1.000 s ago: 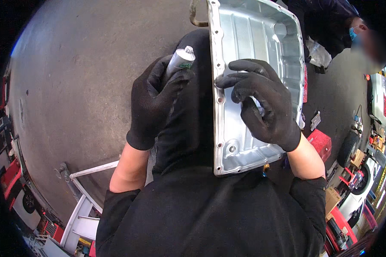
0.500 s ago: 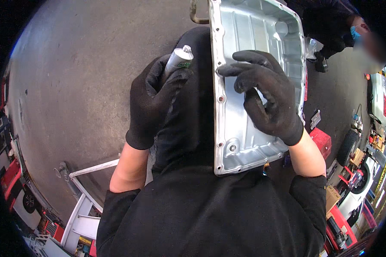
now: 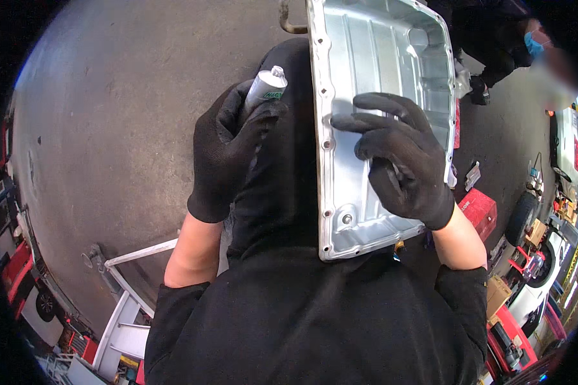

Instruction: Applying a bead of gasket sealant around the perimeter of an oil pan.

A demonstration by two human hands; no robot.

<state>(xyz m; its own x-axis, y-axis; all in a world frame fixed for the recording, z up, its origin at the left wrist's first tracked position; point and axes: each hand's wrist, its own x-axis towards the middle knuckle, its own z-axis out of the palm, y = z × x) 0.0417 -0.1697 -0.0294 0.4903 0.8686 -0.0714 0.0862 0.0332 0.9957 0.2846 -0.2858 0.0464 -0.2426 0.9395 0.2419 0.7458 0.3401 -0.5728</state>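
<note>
A silver metal pan point(image 3: 379, 58) with a ribbed inside and a flanged rim with several bolt holes lies across my lap, to the right of my black-clad leg. My gloved left hand point(image 3: 228, 151) is closed round a silver tube point(image 3: 265, 88) with green print, its nozzle end pointing up. Over the pan's interior is my gloved right hand point(image 3: 404, 163), index and middle fingers extended near the left rim, the others bent. I see nothing held in it; the underside of the fingers is partly hidden.
A co-worker in dark clothes and a mask point(image 3: 478, 35) is bent down at upper right. A red case point(image 3: 475, 218), tire point(image 3: 520, 218), white vehicles point(image 3: 565, 144) and tools line the right. A white metal frame point(image 3: 125, 327) is at lower left; a bent pipe point(image 3: 289, 25) is behind the pan.
My right hand rose slightly, then came back down, its fingertips now a little inward from the rim's edge. The pan has shifted slightly left. The co-worker's legs have moved.
</note>
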